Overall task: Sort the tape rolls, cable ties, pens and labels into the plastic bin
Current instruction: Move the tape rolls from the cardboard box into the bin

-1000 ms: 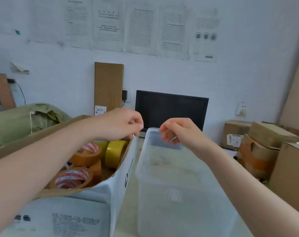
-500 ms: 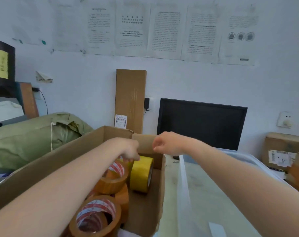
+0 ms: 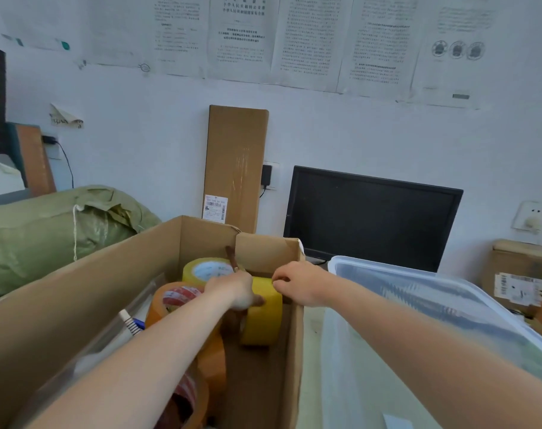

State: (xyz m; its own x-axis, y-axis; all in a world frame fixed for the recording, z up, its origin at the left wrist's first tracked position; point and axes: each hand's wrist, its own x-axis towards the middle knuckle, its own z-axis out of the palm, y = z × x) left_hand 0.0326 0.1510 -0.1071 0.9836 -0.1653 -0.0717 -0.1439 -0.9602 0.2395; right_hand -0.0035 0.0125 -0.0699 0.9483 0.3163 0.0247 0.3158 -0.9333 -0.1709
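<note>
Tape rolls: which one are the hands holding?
The upright yellow roll by the right wall of the box: left hand and right hand hold it. The other rolls aren't held.

Yellow tape roll (image 3: 263,317) and orange rolls (image 3: 157,309) with red-and-white print, in a brown cardboard box (image 3: 108,289) beside a translucent plastic bin (image 3: 350,351).

A: Left hand (image 3: 232,289), where are the fingers?
B: Tucked out of sight against the yellow roll (image 3: 263,320); one fingertip shows.
A: Bottom roll (image 3: 186,394)?
B: Half under the arm (image 3: 139,366), cut by the lower edge.
A: Bin (image 3: 449,292)?
B: Runs off right and bottom; its floor is a blur.
A: Wall sheets (image 3: 242,35)?
B: Print too small to read.
</note>
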